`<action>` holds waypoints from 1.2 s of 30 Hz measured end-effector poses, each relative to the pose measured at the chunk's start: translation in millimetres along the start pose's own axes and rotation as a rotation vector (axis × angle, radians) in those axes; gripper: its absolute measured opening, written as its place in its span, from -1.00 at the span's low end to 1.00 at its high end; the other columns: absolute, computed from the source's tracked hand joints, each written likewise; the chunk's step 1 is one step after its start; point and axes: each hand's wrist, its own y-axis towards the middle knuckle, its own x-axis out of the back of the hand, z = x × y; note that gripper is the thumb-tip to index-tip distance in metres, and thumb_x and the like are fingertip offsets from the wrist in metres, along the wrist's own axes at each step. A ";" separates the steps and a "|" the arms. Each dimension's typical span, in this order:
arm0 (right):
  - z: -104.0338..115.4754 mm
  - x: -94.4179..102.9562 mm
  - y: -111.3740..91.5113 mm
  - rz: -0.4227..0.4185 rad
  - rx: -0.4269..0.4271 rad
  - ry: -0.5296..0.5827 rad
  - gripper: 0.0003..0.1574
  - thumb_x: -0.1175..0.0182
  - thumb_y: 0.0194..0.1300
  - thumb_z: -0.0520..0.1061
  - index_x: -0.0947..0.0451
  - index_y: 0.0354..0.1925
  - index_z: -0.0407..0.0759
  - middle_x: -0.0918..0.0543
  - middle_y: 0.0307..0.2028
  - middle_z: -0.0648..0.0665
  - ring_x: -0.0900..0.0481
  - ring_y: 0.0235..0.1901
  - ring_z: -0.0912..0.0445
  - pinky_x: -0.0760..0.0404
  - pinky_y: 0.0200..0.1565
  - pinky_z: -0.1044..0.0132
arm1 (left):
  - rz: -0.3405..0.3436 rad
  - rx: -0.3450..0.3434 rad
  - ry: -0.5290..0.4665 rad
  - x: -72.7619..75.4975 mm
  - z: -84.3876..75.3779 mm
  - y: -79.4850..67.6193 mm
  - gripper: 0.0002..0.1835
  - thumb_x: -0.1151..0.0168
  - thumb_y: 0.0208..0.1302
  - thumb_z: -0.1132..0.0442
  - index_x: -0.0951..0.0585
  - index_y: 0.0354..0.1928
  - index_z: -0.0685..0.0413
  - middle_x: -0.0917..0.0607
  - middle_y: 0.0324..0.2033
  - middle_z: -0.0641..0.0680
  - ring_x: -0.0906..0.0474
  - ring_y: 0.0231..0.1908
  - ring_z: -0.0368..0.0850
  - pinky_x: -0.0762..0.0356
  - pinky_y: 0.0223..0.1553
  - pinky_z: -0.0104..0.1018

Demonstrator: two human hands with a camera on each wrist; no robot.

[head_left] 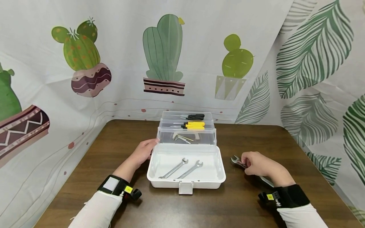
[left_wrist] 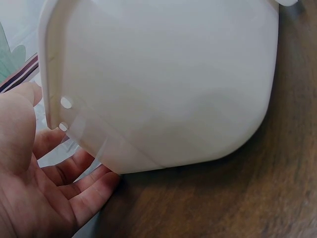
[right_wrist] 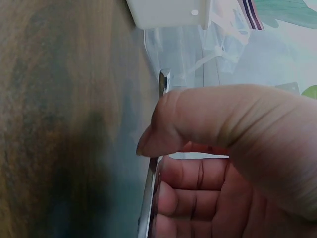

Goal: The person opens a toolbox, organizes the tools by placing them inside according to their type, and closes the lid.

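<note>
A white toolbox (head_left: 211,184) stands unlatched, its lower compartment holding two silver wrenches (head_left: 175,168) that lie slantwise. Behind it, clear tiered trays (head_left: 210,136) are folded out. My left hand (head_left: 142,152) holds the toolbox at its rear left corner; the left wrist view has its fingers (left_wrist: 94,193) curled behind the clear plastic and the thumb near the white rim. To the right of the box, my right hand (head_left: 259,164) pinches another wrench (head_left: 235,160) between thumb and fingers. Its open-ended head points toward the box, and part of the shank is hidden by the hand.
Yellow-handled screwdrivers (head_left: 195,125) and black-handled ones (head_left: 196,117) lie in the upper trays. Hex keys (head_left: 182,138) rest in the lowest clear tray. A white latch (head_left: 185,188) juts from the box front. Cactus-printed cloth (head_left: 125,63) hangs behind the brown table (head_left: 119,136).
</note>
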 end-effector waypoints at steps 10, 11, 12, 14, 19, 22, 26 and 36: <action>1.1 -0.3 1.5 -0.027 -0.011 0.013 -0.71 -0.38 0.02 -0.29 -0.50 -0.30 -0.10 -0.48 -0.53 0.04 -0.39 -0.51 0.20 -0.38 -0.46 0.36 | 0.004 -0.015 -0.006 -0.3 1.8 -0.4 -0.31 0.06 0.59 -0.19 -0.38 0.49 0.17 -0.60 0.29 0.31 -0.69 0.05 -0.06 -0.74 0.00 -0.09; 1.2 -0.5 1.5 -0.030 -0.006 0.014 -0.71 -0.37 0.02 -0.29 -0.50 -0.29 -0.11 -0.48 -0.53 0.04 -0.39 -0.52 0.20 -0.38 -0.46 0.36 | 0.004 -0.014 -0.008 -0.5 1.6 -0.6 -0.31 0.06 0.60 -0.18 -0.37 0.49 0.18 -0.59 0.29 0.31 -0.69 0.05 -0.06 -0.74 0.00 -0.09; 1.2 -0.8 1.5 -0.033 -0.010 0.016 -0.72 -0.37 0.03 -0.29 -0.50 -0.29 -0.11 -0.48 -0.53 0.04 -0.39 -0.52 0.21 -0.38 -0.47 0.37 | 0.005 -0.013 -0.011 -0.9 1.2 -1.0 -0.31 0.06 0.60 -0.17 -0.37 0.50 0.19 -0.59 0.29 0.31 -0.69 0.05 -0.06 -0.74 0.00 -0.08; 1.0 -1.3 1.5 -0.036 -0.009 0.018 -0.72 -0.37 0.03 -0.28 -0.49 -0.28 -0.12 -0.47 -0.53 0.04 -0.38 -0.52 0.21 -0.37 -0.47 0.37 | 0.008 -0.011 -0.012 -1.3 0.8 -1.3 -0.31 0.08 0.61 -0.16 -0.36 0.50 0.20 -0.59 0.30 0.32 -0.68 0.07 -0.05 -0.74 0.01 -0.08; -0.1 -2.0 1.9 -0.042 -0.016 0.007 -0.72 -0.36 0.07 -0.28 -0.49 -0.25 -0.13 -0.48 -0.52 0.04 -0.38 -0.52 0.20 -0.37 -0.47 0.36 | 0.007 -0.011 -0.008 -1.7 1.0 -1.6 -0.32 0.09 0.62 -0.15 -0.36 0.50 0.21 -0.59 0.30 0.32 -0.68 0.08 -0.05 -0.73 0.02 -0.07; -0.3 -1.7 1.7 -0.043 -0.020 0.000 -0.73 -0.35 0.10 -0.29 -0.49 -0.22 -0.14 -0.48 -0.52 0.03 -0.38 -0.51 0.20 -0.38 -0.47 0.36 | 0.003 -0.017 -0.009 -1.7 1.4 -1.5 -0.33 0.07 0.61 -0.15 -0.38 0.48 0.21 -0.61 0.28 0.32 -0.68 0.06 -0.05 -0.74 0.01 -0.07; -0.2 -0.7 0.9 -0.039 -0.016 0.006 -0.73 -0.33 0.12 -0.30 -0.49 -0.21 -0.15 -0.48 -0.51 0.03 -0.38 -0.51 0.20 -0.38 -0.46 0.36 | 0.002 -0.014 -0.016 -1.3 1.3 -0.9 -0.33 0.06 0.60 -0.17 -0.40 0.47 0.18 -0.62 0.26 0.30 -0.69 0.05 -0.06 -0.74 0.00 -0.09; -0.1 6.1 -1.0 -0.043 0.015 0.013 -0.73 -0.31 0.10 -0.32 -0.49 -0.22 -0.16 -0.50 -0.52 0.06 -0.38 -0.51 0.23 -0.39 -0.42 0.36 | -0.005 -0.019 -0.029 -1.1 1.8 0.4 -0.35 0.05 0.59 -0.16 -0.44 0.45 0.18 -0.64 0.23 0.31 -0.70 0.01 -0.07 -0.75 -0.02 -0.11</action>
